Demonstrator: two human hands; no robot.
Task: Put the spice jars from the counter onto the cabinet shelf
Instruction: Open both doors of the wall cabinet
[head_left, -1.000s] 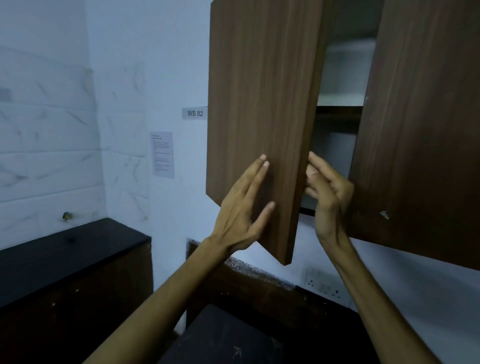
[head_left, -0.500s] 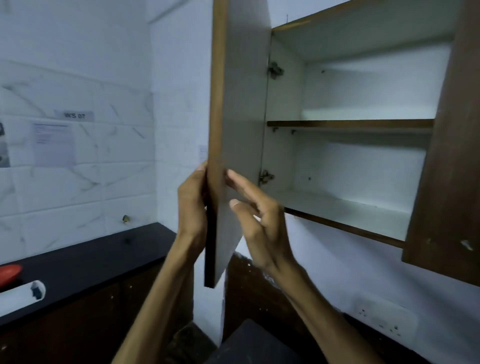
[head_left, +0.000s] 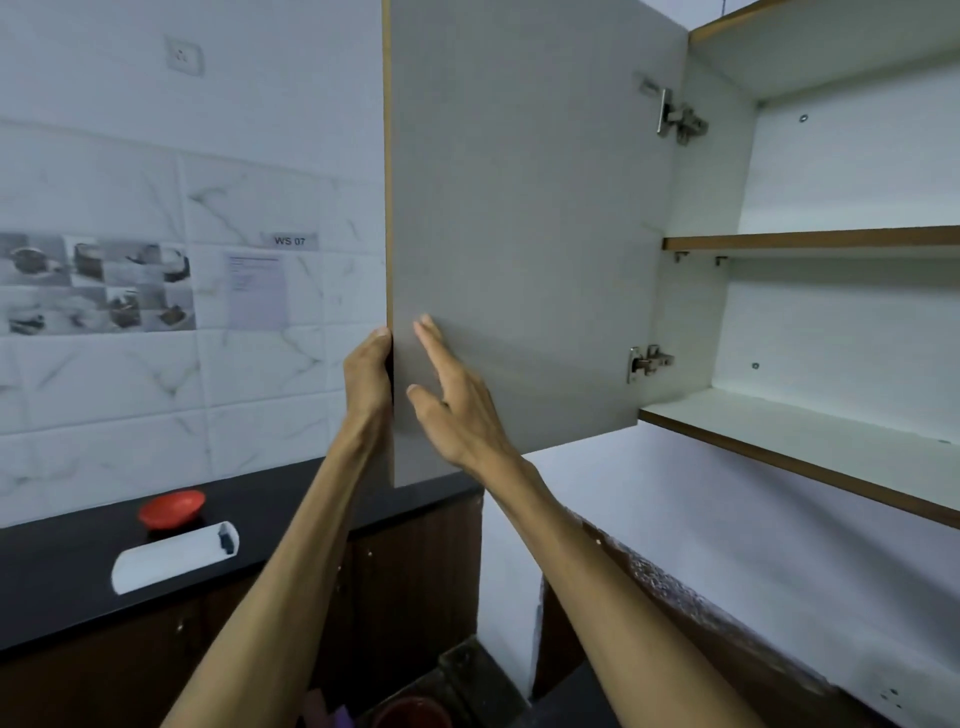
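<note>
A: Now, item one: tall grey-lined cabinet door (head_left: 519, 218)?
B: Swung wide since a second ago, long axis upright; white cabinet shelf (head_left: 810, 441) bare and reachable.
A: Hands?
B: Left hand (head_left: 370, 379) curled round the door's edge; right hand (head_left: 457, 410) flat, holding nothing.
A: Spice jars?
B: None seen on the black counter (head_left: 62, 582).
</note>
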